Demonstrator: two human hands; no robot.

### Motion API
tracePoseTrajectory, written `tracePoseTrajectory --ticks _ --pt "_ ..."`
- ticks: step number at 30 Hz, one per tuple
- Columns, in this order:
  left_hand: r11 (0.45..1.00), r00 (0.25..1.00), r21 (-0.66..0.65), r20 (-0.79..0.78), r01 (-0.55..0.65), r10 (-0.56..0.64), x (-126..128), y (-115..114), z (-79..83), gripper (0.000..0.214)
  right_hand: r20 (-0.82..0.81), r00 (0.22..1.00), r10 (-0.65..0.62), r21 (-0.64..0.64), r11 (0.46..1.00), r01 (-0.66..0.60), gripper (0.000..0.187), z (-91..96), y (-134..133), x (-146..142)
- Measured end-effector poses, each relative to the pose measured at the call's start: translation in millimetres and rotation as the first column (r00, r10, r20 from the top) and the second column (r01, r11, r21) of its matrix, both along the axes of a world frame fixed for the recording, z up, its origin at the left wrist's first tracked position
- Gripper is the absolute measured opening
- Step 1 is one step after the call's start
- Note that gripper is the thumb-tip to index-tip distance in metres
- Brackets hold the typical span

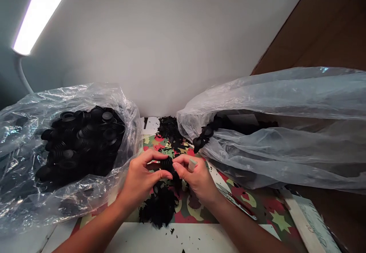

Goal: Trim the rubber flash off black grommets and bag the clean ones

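My left hand and my right hand meet over the middle of the table, both pinched on one small black ribbed rubber part. The left thumb and fingers close round its left side. The right fingers hold its right side, and a pale strip, perhaps tape or a small blade, shows at a right fingertip. Under the hands lies a heap of black rubber trimmings on a colourful star-patterned mat.
A clear plastic bag at left holds several black ribbed rubber parts. A larger clear bag at right holds more. More trimmings lie by the white wall. Scissors or a tool rest right of my wrist. A lamp shines top left.
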State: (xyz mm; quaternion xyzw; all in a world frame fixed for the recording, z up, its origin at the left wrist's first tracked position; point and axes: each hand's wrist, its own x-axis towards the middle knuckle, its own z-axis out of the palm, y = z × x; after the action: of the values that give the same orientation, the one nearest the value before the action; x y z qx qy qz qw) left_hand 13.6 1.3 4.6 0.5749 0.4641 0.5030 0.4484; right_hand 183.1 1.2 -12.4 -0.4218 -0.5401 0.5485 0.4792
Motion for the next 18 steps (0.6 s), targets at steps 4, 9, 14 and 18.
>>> tracePoseTrajectory --ticks 4,9,14,18 --pt "0.99 0.987 -0.125 0.157 0.06 -0.04 0.4 2.4 2.4 0.03 -0.056 0.998 -0.025 -0.028 0.999 0.024 0.035 -4.9 1.4 0.7" --pt "0.981 0.972 -0.173 0.231 0.086 -0.044 -0.7 4.1 0.3 0.033 -0.155 0.988 -0.019 -0.09 0.996 0.005 0.037 -6.6 0.5 1.4" --pt "0.969 0.949 -0.201 0.305 0.146 -0.08 -2.2 4.9 -2.4 0.033 -0.117 0.993 -0.012 -0.046 0.999 0.006 0.035 -4.0 -0.9 1.3" --pt "0.907 0.841 -0.289 0.528 0.305 -0.115 -5.4 7.7 -2.1 0.037 0.014 0.993 -0.116 0.108 0.988 0.114 0.038 -7.7 0.5 4.0"
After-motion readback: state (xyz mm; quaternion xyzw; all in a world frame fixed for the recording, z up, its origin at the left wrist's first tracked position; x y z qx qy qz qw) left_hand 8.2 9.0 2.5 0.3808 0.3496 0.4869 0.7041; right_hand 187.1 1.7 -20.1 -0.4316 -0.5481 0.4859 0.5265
